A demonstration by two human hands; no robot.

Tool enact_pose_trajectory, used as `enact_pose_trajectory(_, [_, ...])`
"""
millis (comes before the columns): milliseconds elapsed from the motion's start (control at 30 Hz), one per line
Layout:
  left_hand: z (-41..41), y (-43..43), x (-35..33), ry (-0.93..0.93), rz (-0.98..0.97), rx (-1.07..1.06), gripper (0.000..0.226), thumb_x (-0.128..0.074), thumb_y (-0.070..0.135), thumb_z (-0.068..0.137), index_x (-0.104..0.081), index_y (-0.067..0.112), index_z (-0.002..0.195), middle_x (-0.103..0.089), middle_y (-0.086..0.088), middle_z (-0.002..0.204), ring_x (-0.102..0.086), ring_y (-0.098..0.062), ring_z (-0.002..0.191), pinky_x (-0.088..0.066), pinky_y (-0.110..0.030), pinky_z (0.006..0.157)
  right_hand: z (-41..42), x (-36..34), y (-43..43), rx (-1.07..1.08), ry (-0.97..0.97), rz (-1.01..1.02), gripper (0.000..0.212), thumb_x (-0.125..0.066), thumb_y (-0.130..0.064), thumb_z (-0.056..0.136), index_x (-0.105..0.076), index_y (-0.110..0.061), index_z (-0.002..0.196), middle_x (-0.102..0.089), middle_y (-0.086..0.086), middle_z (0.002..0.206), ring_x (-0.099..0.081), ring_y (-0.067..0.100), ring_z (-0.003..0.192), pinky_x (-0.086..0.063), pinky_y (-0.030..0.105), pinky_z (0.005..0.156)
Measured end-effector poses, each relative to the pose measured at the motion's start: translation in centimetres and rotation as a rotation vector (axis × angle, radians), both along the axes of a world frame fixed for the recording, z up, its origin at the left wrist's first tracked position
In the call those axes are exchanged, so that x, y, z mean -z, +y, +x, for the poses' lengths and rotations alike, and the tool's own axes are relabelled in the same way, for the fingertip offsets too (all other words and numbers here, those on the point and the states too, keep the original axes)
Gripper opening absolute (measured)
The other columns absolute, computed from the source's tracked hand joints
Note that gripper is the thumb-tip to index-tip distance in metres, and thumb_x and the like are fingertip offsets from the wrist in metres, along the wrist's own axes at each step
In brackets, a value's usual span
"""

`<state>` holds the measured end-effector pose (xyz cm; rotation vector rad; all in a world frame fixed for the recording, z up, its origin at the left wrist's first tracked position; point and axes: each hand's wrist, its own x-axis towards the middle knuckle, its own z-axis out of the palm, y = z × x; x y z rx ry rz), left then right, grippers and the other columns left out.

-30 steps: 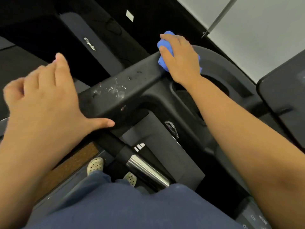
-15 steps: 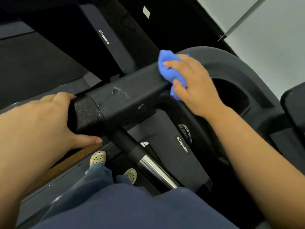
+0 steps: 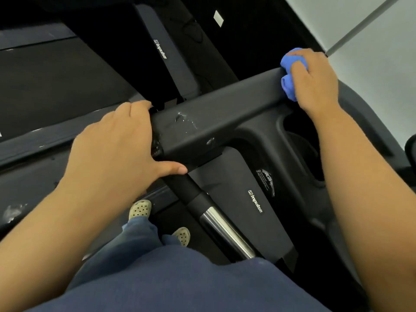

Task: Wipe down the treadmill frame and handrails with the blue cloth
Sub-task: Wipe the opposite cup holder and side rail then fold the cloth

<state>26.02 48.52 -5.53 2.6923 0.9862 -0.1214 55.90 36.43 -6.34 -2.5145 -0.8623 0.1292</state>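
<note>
The treadmill frame [image 3: 254,212] fills most of the view, its dark plastic shroud running from the centre down to the lower right. Across the middle lies the black handrail [image 3: 225,115], slanting from the centre-left up towards the upper right, with a chrome-banded grip bar [image 3: 222,224] leaving it below centre.

The left hand [image 3: 117,149] sits at centre-left, fingers [image 3: 137,109] curled over the rail's cut end and thumb tucked beneath it, a closed steadying grip on the handrail. The right hand [image 3: 315,84], in the upper right, presses the bunched blue cloth [image 3: 289,82] flat against the rail's far end, fingers folded over the wad and holding it.

A patch of wet droplets [image 3: 184,120] glistens on the rail's top face, just right of the left hand and well apart from the cloth, so that stretch looks unwiped.

To do this stroke well, the cloth should probably be drawn down the rail towards the centre of the frame in one firm pass, wrapping top and side faces so the droplets are lifted rather than smeared. Opening the wad out a little would likely give more contact. The left hand must shift off the end before that part can be cleaned. The recessed cup holder [image 3: 301,145] at right still seems to need attention afterwards.
</note>
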Motion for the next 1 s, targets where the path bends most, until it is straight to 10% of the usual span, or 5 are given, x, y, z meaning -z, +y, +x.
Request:
enact_pose_trajectory(200, [0.0, -0.5, 1.1, -0.066, 0.028, -0.041, 0.095, -0.055, 0.077, 0.057, -0.048, 0.015, 0.128, -0.060, -0.008, 0.113, -0.060, -0.029, 0.100, -0.033, -0.031, 0.062, -4.8, -0.5, 5.0, -0.194, -0.237, -0.267, 0.040, -0.029, -0.033, 0.083, -0.067, -0.026, 0.089, -0.068, -0.002, 0.089, -0.059, 0.026, 0.092, -0.039, 0.033, 0.077])
enact_pose_trajectory(567, [0.7, -0.1, 0.6, 0.068, -0.055, -0.033, 0.094, -0.060, 0.076, 0.045, -0.059, 0.007, 0.109, -0.062, -0.012, 0.089, -0.061, -0.031, 0.063, -0.016, -0.020, 0.047, -17.2, 2.0, 0.9, -0.608, -0.186, 0.100, 0.050, -0.045, -0.018, 0.075, -0.062, -0.011, 0.121, -0.056, 0.012, 0.121, -0.052, 0.030, 0.108, -0.034, 0.038, 0.103])
enact_pose_trajectory(767, [1.1, 0.1, 0.1, 0.077, -0.036, -0.044, 0.111, -0.038, 0.081, 0.038, -0.051, 0.011, 0.123, -0.061, -0.011, 0.106, -0.063, -0.033, 0.079, -0.032, -0.031, 0.054, -7.0, 0.6, -0.7, -0.190, -0.201, -0.006, 0.048, -0.032, -0.023, 0.079, -0.058, -0.015, 0.119, -0.052, 0.005, 0.125, -0.046, 0.028, 0.116, -0.033, 0.033, 0.098])
enact_pose_trajectory(867, [1.0, 0.2, 0.4, 0.086, -0.023, -0.043, 0.109, -0.041, 0.082, 0.040, -0.049, 0.013, 0.125, -0.061, -0.009, 0.107, -0.063, -0.032, 0.079, -0.028, -0.028, 0.051, -1.7, 0.8, -0.2, -0.113, -0.145, -0.024, 0.034, -0.034, -0.018, 0.078, -0.052, -0.047, 0.075, -0.046, -0.013, 0.087, -0.054, 0.030, 0.088, -0.044, 0.038, 0.075])
enact_pose_trajectory(1000, [0.8, 0.2, 0.6, 0.078, -0.027, -0.019, 0.107, -0.044, 0.083, 0.042, -0.054, 0.008, 0.117, -0.062, -0.013, 0.098, -0.062, -0.033, 0.070, -0.029, -0.027, 0.049, 2.4, 1.0, 1.2, 0.132, -0.224, -0.155, 0.029, -0.027, -0.036, 0.078, -0.054, -0.031, 0.069, -0.060, 0.008, 0.089, -0.050, 0.025, 0.078, -0.048, 0.039, 0.077])
